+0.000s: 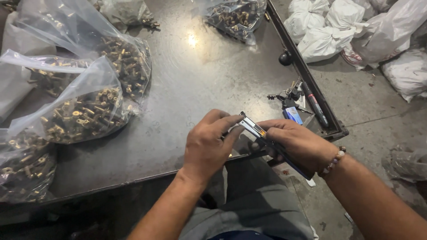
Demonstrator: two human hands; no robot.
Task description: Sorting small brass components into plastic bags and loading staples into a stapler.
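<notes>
A: What is the person holding?

B: A slim metal measuring tool (267,142), something like a caliper, held over the near edge of the dark metal surface (200,80). The right hand (298,144) is wrapped shut around its body, a beaded bracelet (334,161) at the wrist. The left hand (209,144) is closed on the upper end, thumb and forefinger pinched at the bright jaw tip.

A: Is anything caught in that tip?

B: I cannot tell. The fingers cover that spot, and whatever might sit there is too small to make out.

A: Where does the work stand, judging by the surface?

B: Several clear plastic bags of small brass fittings (84,115) lie on the left side, well apart from the hands, with another bag (233,18) at the far edge. All look full, and no loose fittings lie near the hands, so I would judge that most of the parts are untouched.

A: And on the right?

B: A bunch of keys (287,95), a small blue and white card (293,114) and a dark marker pen (316,109) lie together in the right corner, just beyond the right hand. White sacks (329,26) sit on the concrete floor beyond the surface.
</notes>
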